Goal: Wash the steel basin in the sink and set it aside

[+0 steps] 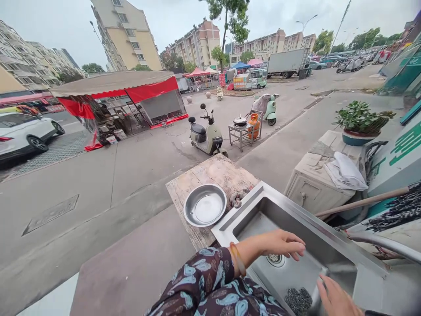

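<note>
two hands over a stainless steel sink basin [332, 245] at an outdoor street stall.

the left hand [283, 243], wrist in a patterned dark sleeve with a bracelet, hovers palm down above the round drain strainer [275, 259], fingers loosely spread and holding nothing. the right hand [335, 299] sits at the bottom edge, touching a shiny metal piece; its grip cannot be made out. a dark wire scouring pad [298, 299] lies on the basin floor just beside it. a shallow round steel bowl [204, 205] rests on the worn wooden board [210, 173] left of the sink.
</note>
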`<state>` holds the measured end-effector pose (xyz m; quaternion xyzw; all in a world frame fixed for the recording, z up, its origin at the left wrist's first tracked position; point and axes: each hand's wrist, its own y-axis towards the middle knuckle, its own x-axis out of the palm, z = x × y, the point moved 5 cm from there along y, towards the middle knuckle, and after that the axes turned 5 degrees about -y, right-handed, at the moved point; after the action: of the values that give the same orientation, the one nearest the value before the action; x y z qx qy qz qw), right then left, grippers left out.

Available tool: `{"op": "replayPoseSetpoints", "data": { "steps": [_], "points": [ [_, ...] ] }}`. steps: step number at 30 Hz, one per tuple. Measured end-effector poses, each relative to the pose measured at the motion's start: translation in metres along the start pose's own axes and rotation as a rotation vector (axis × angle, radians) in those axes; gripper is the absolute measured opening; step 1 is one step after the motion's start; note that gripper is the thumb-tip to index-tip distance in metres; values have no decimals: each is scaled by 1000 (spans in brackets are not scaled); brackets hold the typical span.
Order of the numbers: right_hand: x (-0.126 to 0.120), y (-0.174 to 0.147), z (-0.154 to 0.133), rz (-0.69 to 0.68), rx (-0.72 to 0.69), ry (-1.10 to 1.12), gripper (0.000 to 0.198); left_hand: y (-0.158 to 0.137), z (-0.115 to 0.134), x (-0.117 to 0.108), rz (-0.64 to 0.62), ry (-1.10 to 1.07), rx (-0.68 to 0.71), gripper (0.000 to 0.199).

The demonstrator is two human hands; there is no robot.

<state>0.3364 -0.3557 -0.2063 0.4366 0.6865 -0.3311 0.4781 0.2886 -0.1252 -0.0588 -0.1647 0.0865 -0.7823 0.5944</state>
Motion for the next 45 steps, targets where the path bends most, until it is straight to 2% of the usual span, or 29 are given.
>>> {"op": "replayPoseSetpoints", "data": {
  "steps": [7, 10, 12, 16, 18, 21, 23, 24, 25, 28, 30, 32, 34, 36, 39, 45],
  "points": [
    [22, -4, 8, -154, -84, -184, 60, 21, 1, 2, 62, -84, -45, 37],
    [22, -2, 10, -199, -67, -141, 58, 26, 5, 0, 89, -117, -50, 34],
    [15, 1, 10, -201, -19, -18, 57, 29, 5, -3, 111, -144, -65, 33],
    [-24, 13, 4, -84, 267, 479, 54, 40, 1, -8, 142, -232, -96, 27],
    [-51, 21, -11, 20, 392, 890, 47, 47, -3, -8, 155, -293, -107, 23],
    [-83, 40, -44, 71, 470, 1532, 29, 47, -11, -15, 193, -393, -105, 18],
    [-99, 52, -63, 101, 528, 1763, 17, 33, -19, -33, 318, -520, -109, 17],
    [-105, 58, -71, 110, 542, 1826, 14, 21, -25, -48, 418, -594, -113, 19],
    [-109, 62, -77, 110, 545, 1864, 12, 3, -33, -67, 587, -707, -114, 23],
    [-116, 68, -88, 83, 505, 1884, 14, -65, -55, -127, 916, -780, -37, 25],
    [-118, 67, -89, 74, 476, 1854, 17, -120, -77, -166, 1198, -807, 6, 22],
    [-119, 67, -85, 83, 457, 1800, 19, -170, -103, -192, 1445, -821, 9, 22],
    [-119, 68, -80, 97, 443, 1737, 21, -202, -129, -207, 1590, -840, -27, 24],
    [-119, 70, -77, 102, 431, 1690, 25, -216, -149, -215, 1638, -859, -61, 28],
    [-121, 72, -76, 91, 412, 1641, 28, -208, -168, -225, 1600, -887, -59, 32],
    [-125, 61, -81, 121, 448, 1538, 21, -182, -179, -246, 1495, -934, 31, 31]
  ]
}}
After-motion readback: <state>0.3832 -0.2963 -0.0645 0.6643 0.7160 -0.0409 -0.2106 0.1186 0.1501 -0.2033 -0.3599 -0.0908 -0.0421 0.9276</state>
